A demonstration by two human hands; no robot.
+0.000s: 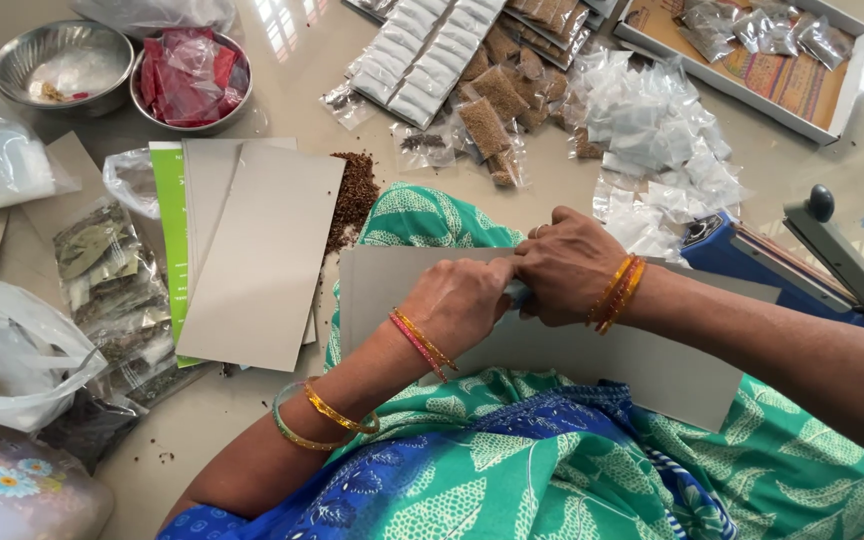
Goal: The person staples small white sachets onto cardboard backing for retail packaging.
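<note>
My left hand (462,298) and my right hand (564,265) meet over a grey cardboard sheet (602,355) that rests on my lap. Both hands are closed, fingers pressed together on the sheet's upper part, and a small pale object shows between them; I cannot tell what it is. Bangles circle both wrists. A stack of similar grey cardboard sheets (257,260) with a green one under it lies on the floor to the left.
A blue heat sealer (782,265) stands at right. Several small clear packets (662,140), brown seed packets (497,105) and white sachets (422,50) lie ahead. Two steel bowls (64,62), a loose seed pile (352,190), dried-leaf bags (107,280) and plastic bags (12,355) sit left.
</note>
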